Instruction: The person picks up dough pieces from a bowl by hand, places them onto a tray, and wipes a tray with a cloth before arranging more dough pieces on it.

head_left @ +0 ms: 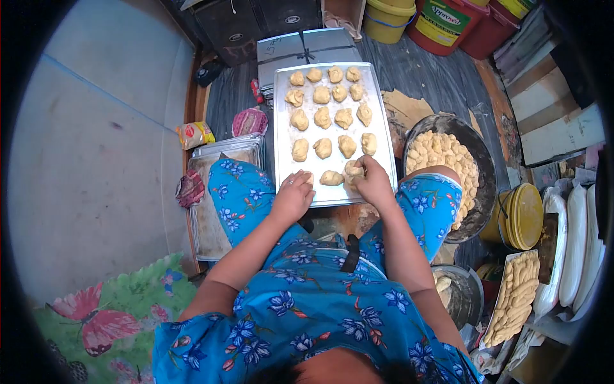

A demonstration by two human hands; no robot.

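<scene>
A metal tray (281, 115) with rows of dough pieces (322, 116) lies in front of me, its near end between my knees. My left hand (295, 194) rests at the tray's near left corner, its fingers over a dough piece that is mostly hidden. At the near right, the fingers of my right hand (373, 181) close on a dough piece (353, 168). Between the two hands sits another dough piece (330, 178), touched by neither.
To the right stand a large dark basin (487, 185) heaped with dough pieces, a yellow bucket (524, 216) and a dough-covered board (513, 297). Stacked trays (211, 217) lie at left. More trays (307, 43) and margarine buckets (441, 24) are at the back.
</scene>
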